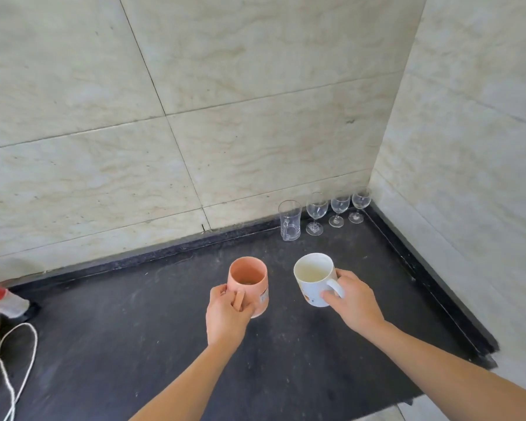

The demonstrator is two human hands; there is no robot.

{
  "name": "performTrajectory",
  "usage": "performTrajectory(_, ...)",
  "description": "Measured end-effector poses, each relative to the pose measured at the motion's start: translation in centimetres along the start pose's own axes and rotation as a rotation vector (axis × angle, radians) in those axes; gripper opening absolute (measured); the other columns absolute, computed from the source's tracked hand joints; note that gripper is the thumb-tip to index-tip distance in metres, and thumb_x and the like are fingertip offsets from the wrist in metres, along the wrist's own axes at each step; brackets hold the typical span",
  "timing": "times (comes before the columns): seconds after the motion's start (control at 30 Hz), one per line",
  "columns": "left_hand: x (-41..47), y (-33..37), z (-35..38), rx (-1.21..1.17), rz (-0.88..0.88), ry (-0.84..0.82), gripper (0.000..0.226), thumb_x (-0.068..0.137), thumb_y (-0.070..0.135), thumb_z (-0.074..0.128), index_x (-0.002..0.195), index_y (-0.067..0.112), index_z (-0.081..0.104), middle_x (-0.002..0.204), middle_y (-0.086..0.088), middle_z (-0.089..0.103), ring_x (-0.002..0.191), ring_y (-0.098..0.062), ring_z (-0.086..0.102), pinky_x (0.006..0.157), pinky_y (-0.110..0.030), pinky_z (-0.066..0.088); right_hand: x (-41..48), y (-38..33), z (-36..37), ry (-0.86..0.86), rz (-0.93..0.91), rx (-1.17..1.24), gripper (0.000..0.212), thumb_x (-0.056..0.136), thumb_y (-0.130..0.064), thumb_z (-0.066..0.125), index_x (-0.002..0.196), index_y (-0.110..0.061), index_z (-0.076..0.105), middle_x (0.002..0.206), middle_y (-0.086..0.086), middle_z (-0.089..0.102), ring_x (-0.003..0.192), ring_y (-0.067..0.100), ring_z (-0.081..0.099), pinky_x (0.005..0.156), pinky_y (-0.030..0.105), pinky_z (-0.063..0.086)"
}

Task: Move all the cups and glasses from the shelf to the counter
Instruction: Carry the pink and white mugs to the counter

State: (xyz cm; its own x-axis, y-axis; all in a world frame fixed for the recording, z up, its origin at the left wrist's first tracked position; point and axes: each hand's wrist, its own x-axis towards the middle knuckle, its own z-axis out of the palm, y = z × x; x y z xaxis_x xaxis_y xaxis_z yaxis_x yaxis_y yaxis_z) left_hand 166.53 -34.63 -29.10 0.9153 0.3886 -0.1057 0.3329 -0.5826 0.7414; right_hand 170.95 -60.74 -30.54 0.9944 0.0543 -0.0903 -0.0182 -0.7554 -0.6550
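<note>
Both hands out over the dark counter (134, 344), 1 mug each.

Left hand (227, 314): fingers closed around the handle side of the orange mug (249, 284). Mug upright, mouth open to the camera, small label on its right side. Can't tell if its base touches the counter or sits just above it.

Right hand (354, 302): gripping the white mug (313, 279) by its handle, fingers through and around the loop. Mug upright, printed picture low on its side, inside looks empty. Same doubt on contact with the counter.

The 2 mugs sit side by side, near each other, not touching, orange one on the left.

Back right corner of the counter, along the tiled wall (195, 117): 1 clear glass mug (289, 220) with handle, then 3 wine glasses (337, 209) in a row to its right, all upright, close together, last one tight in the corner. Well apart from the 2 held mugs.

Far left edge: a white cord (22, 360) looping across the counter, a red-capped object (0, 299) lying down, partly cut off by the frame, can't identify it further.
</note>
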Motion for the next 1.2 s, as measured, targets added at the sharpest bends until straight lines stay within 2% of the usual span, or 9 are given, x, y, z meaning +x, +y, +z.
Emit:
performTrajectory(0.13, 3.7, 0.9, 3.6, -0.01, -0.113, 0.021, 0.049, 0.074, 0.026, 0.077, 0.116, 0.009, 0.057, 0.118, 0.005, 0.051, 0.088, -0.013, 0.057, 0.079, -0.026, 0.052, 6.2, 2.4, 0.9, -0.054, 0.002, -0.003, 0.035, 0.083, -0.032, 0.06, 0.114, -0.016, 0.061, 0.13, -0.005, 0.052, 0.098, 0.02, 0.058, 0.085, 0.033, 0.046)
performTrajectory(0.33, 7.7, 0.5, 9.2, -0.032, -0.218, 0.014, 0.042, 0.074, 0.028, 0.077, 0.107, 0.006, 0.062, 0.121, 0.006, 0.048, 0.086, -0.012, 0.056, 0.077, -0.022, 0.048, 12.7, 4.4, 3.2, -0.083, 0.051, -0.007, 0.033, 0.081, -0.032, 0.06, 0.111, -0.017, 0.063, 0.125, -0.001, 0.055, 0.098, 0.024, 0.059, 0.078, 0.031, 0.042)
performTrajectory(0.5, 10.6, 0.3, 12.3, -0.022, -0.22, -0.003, 0.039, 0.074, 0.027, 0.077, 0.103, 0.004, 0.064, 0.121, 0.004, 0.049, 0.084, -0.012, 0.055, 0.076, -0.022, 0.047, 15.5, 5.2, 5.0, -0.065, 0.083, 0.047, 0.031, 0.081, -0.029, 0.064, 0.106, -0.011, 0.066, 0.128, 0.0, 0.053, 0.102, 0.023, 0.057, 0.086, 0.036, 0.045)
performTrajectory(0.6, 12.0, 0.2, 13.4, -0.023, -0.221, 0.007, 0.037, 0.075, 0.027, 0.076, 0.102, 0.004, 0.065, 0.124, 0.004, 0.049, 0.085, -0.012, 0.054, 0.075, -0.022, 0.046, 16.6, 5.3, 6.0, -0.028, 0.075, 0.059, 0.029, 0.08, -0.027, 0.066, 0.102, -0.008, 0.067, 0.128, 0.0, 0.053, 0.103, 0.023, 0.057, 0.086, 0.038, 0.046)
performTrajectory(0.7, 13.1, -0.2, 14.1, -0.038, -0.208, 0.013, 0.029, 0.075, 0.026, 0.076, 0.092, 0.004, 0.067, 0.124, 0.006, 0.048, 0.085, -0.011, 0.054, 0.074, -0.021, 0.045, 17.3, 5.3, 6.8, -0.015, 0.064, 0.049, 0.028, 0.081, -0.028, 0.067, 0.099, -0.007, 0.068, 0.129, 0.0, 0.053, 0.099, 0.024, 0.059, 0.083, 0.038, 0.048)
performTrajectory(0.8, 13.6, -1.0, 14.6, -0.018, -0.194, -0.014, 0.023, 0.074, 0.025, 0.077, 0.076, 0.006, 0.065, 0.123, 0.008, 0.05, 0.083, -0.009, 0.056, 0.073, -0.022, 0.046, 17.7, 5.2, 7.6, -0.021, 0.071, 0.026, 0.028, 0.08, -0.031, 0.068, 0.096, -0.008, 0.069, 0.13, -0.001, 0.053, 0.096, 0.024, 0.06, 0.078, 0.032, 0.045)
performTrajectory(0.9, 13.8, -1.6, 14.8, -0.002, -0.185, -0.025, 0.031, 0.073, 0.024, 0.078, 0.057, 0.016, 0.053, 0.121, 0.004, 0.054, 0.08, -0.011, 0.058, 0.071, -0.028, 0.048, 17.7, 5.0, 8.0, -0.033, 0.095, 0.024, 0.029, 0.08, -0.033, 0.068, 0.097, -0.01, 0.07, 0.13, -0.003, 0.053, 0.095, 0.023, 0.06, 0.078, 0.032, 0.045)
performTrajectory(1.07, 14.0, -1.9, 14.0, 0.08, -0.163, -0.102, 0.024, 0.081, 0.029, 0.071, 0.075, 0.006, 0.063, 0.127, 0.0, 0.051, 0.079, -0.013, 0.056, 0.073, -0.03, 0.052, 17.1, 5.2, 7.9, -0.133, 0.095, -0.067, 0.029, 0.084, -0.043, 0.062, 0.092, -0.016, 0.067, 0.121, -0.002, 0.057, 0.087, 0.02, 0.06, 0.075, 0.038, 0.049)
performTrajectory(1.2, 13.6, -1.2, 11.4, 0.172, -0.126, -0.137, 0.026, 0.081, 0.042, 0.066, 0.079, 0.017, 0.058, 0.134, 0.002, 0.045, 0.081, -0.009, 0.052, 0.073, -0.027, 0.051, 16.1, 3.9, 6.2, -0.127, 0.101, -0.156, 0.026, 0.084, -0.044, 0.061, 0.086, -0.018, 0.057, 0.112, 0.001, 0.055, 0.078, 0.02, 0.058, 0.067, 0.034, 0.046)
